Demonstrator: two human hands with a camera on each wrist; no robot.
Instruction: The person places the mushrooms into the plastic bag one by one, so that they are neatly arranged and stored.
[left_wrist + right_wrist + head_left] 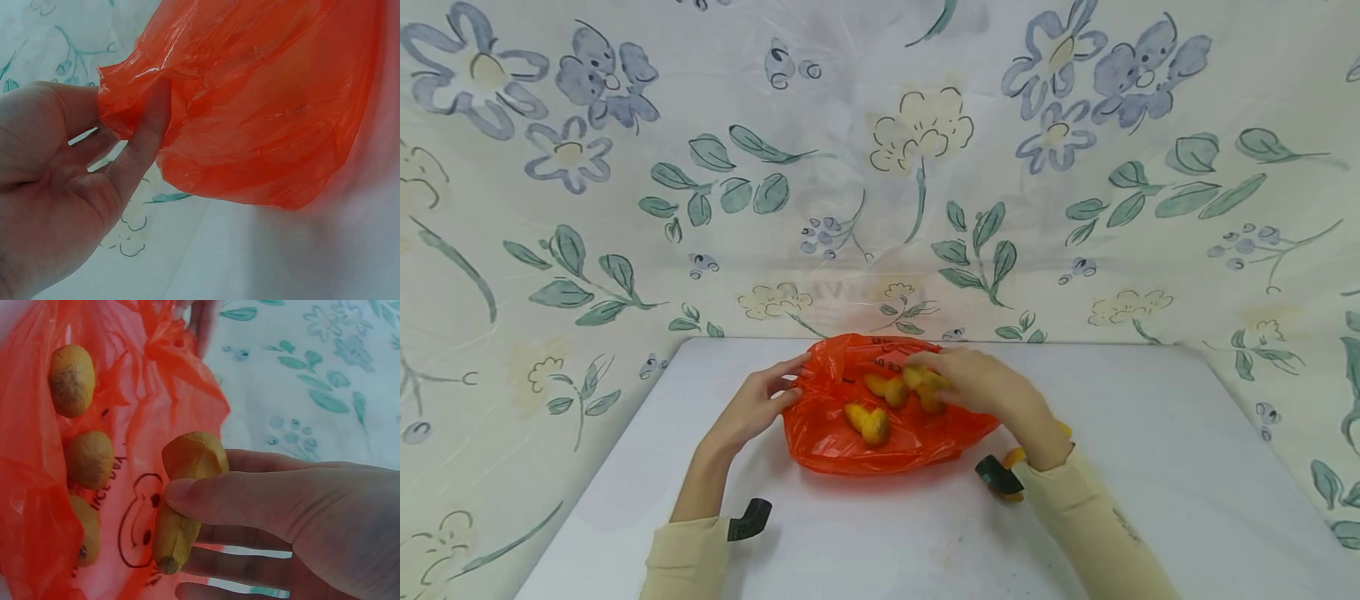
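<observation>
A red plastic bag (842, 454) lies with its mouth spread on the white table. My left hand (760, 408) pinches the bag's left edge between thumb and fingers; the crumpled rim (128, 94) shows in the left wrist view. Over the bag's right side, my right hand (981, 379) holds a small yellow gourd (190, 456) between thumb and fingers. Several similar gourds rest inside the bag, among them a front gourd (868, 423) and one behind it (891, 390). The right hand partly hides those near it.
Yellow pieces (1015, 458) lie on the white table (865, 542), partly hidden by the right forearm. Black wrist mounts (750, 519) stick out from both sleeves. Behind the table hangs a floral cloth (850, 167).
</observation>
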